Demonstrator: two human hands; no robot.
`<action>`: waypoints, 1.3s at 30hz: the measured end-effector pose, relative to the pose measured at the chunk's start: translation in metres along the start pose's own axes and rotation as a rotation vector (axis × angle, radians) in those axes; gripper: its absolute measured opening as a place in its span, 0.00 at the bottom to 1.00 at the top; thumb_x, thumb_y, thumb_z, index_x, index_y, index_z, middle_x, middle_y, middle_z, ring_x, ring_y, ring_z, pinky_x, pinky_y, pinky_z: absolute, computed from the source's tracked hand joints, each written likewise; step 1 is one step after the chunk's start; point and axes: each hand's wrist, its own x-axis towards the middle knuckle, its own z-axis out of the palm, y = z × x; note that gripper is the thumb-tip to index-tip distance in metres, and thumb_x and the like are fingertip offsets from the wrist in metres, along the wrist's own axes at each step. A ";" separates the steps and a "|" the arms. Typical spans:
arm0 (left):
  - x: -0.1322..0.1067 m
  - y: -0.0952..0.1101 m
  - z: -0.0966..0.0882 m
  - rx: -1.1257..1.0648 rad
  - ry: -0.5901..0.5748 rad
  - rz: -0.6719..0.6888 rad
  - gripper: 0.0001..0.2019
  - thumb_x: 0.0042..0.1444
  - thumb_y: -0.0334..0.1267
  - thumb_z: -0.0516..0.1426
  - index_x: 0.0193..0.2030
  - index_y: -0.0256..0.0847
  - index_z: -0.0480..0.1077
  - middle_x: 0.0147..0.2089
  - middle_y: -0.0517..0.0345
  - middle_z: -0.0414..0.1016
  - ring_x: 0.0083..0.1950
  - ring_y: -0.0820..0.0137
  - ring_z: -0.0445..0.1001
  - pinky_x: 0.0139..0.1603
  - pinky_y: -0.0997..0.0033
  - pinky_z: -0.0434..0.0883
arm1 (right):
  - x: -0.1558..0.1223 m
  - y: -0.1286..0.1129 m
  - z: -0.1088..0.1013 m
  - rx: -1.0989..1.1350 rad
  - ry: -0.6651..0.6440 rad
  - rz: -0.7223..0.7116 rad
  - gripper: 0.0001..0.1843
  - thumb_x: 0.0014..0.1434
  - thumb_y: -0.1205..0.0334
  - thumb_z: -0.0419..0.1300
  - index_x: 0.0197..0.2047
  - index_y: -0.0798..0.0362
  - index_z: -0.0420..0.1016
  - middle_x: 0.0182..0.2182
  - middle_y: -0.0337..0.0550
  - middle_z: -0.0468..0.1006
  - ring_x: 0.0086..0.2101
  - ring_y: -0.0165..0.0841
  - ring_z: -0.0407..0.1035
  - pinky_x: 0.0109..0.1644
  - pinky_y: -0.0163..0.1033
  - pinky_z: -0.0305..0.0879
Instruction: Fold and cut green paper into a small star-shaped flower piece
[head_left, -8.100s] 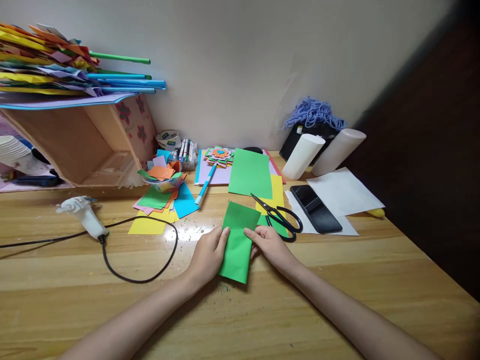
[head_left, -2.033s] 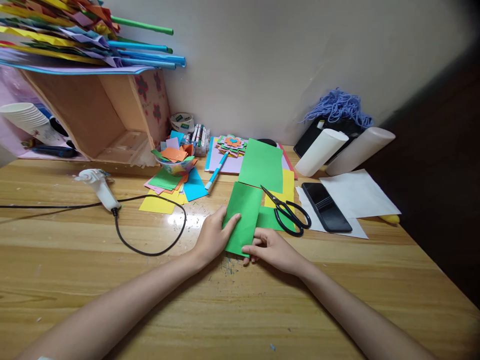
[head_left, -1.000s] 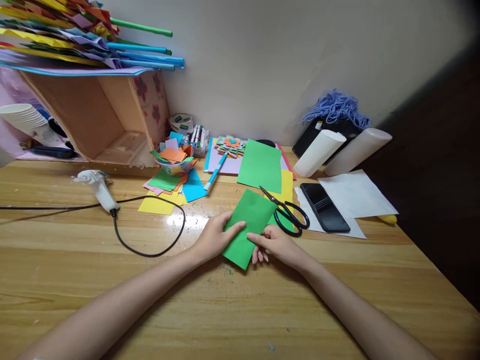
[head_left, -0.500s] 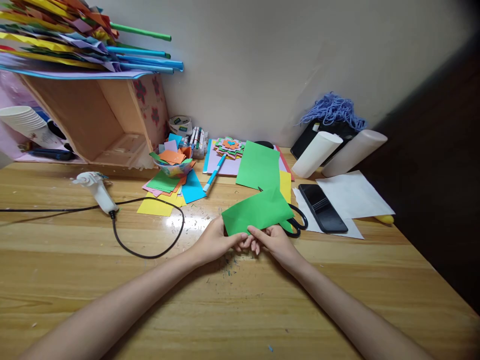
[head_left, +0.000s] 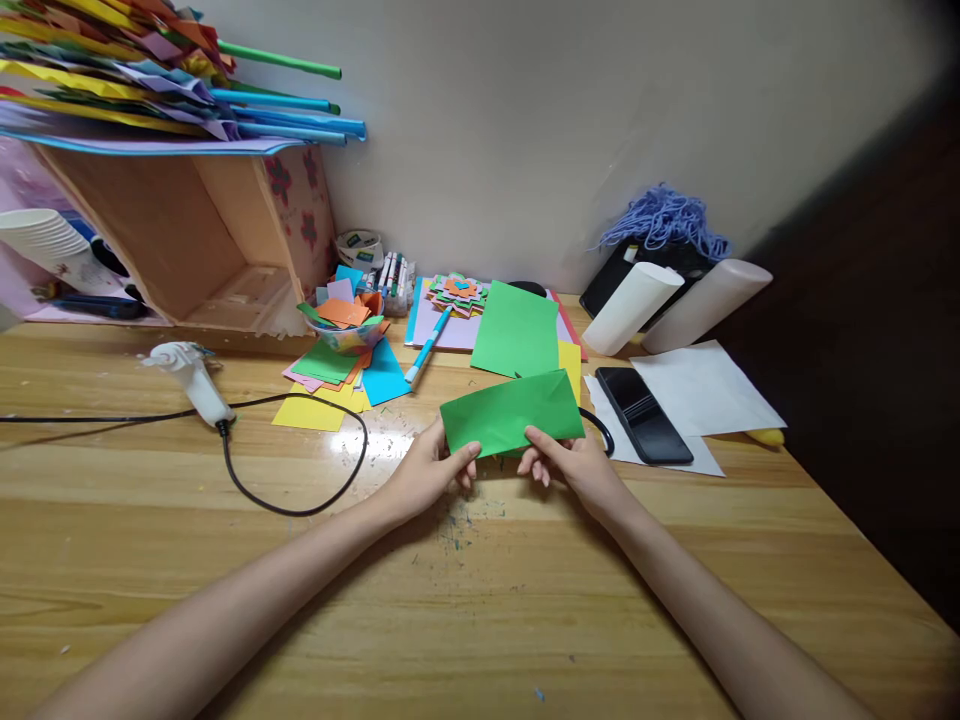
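Observation:
A folded green paper (head_left: 512, 411) is lifted off the wooden table (head_left: 480, 590), long side lying sideways. My left hand (head_left: 427, 472) pinches its lower left corner. My right hand (head_left: 574, 463) pinches its lower edge further right. Both hands are closed on the paper. The black scissors (head_left: 600, 430) lie just behind it, mostly hidden by the paper and my right hand.
A flat green sheet (head_left: 517, 330) on yellow paper lies behind. A phone (head_left: 643, 400) rests on white sheets at the right, beside two white rolls (head_left: 630, 305). A glue gun (head_left: 187, 375) with a looping black cord (head_left: 300, 490) lies left. Paper scraps (head_left: 337, 360) and a blue pen (head_left: 424, 350) sit further back.
The green paper has been picked up from the table and turned from lengthwise to sideways. Both hands shifted to its lower edge; it now covers most of the scissors.

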 end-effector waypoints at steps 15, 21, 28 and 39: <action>-0.001 0.005 0.002 0.005 0.031 -0.123 0.16 0.47 0.45 0.60 0.34 0.33 0.65 0.17 0.61 0.68 0.18 0.75 0.68 0.21 0.75 0.68 | 0.003 0.009 0.003 0.197 0.132 -0.007 0.18 0.44 0.51 0.66 0.28 0.57 0.69 0.16 0.39 0.73 0.17 0.27 0.66 0.20 0.30 0.65; -0.003 0.005 0.004 0.014 -0.004 -0.117 0.16 0.49 0.47 0.59 0.32 0.34 0.66 0.17 0.59 0.70 0.19 0.72 0.71 0.23 0.72 0.70 | -0.008 0.010 0.024 0.378 0.153 0.014 0.15 0.40 0.56 0.68 0.28 0.55 0.72 0.24 0.40 0.76 0.22 0.28 0.68 0.28 0.33 0.69; -0.003 0.009 0.003 0.041 0.063 -0.085 0.15 0.50 0.47 0.57 0.26 0.35 0.66 0.17 0.60 0.69 0.20 0.73 0.70 0.25 0.73 0.70 | -0.009 0.012 0.027 0.373 0.109 -0.016 0.14 0.41 0.58 0.68 0.30 0.56 0.75 0.26 0.42 0.77 0.27 0.30 0.70 0.35 0.36 0.69; -0.008 0.006 0.005 0.187 -0.030 -0.045 0.17 0.54 0.48 0.53 0.25 0.35 0.66 0.17 0.60 0.67 0.19 0.76 0.66 0.21 0.78 0.65 | -0.014 0.013 0.037 0.009 0.027 -0.021 0.14 0.44 0.52 0.64 0.26 0.56 0.72 0.23 0.44 0.76 0.26 0.33 0.69 0.30 0.37 0.66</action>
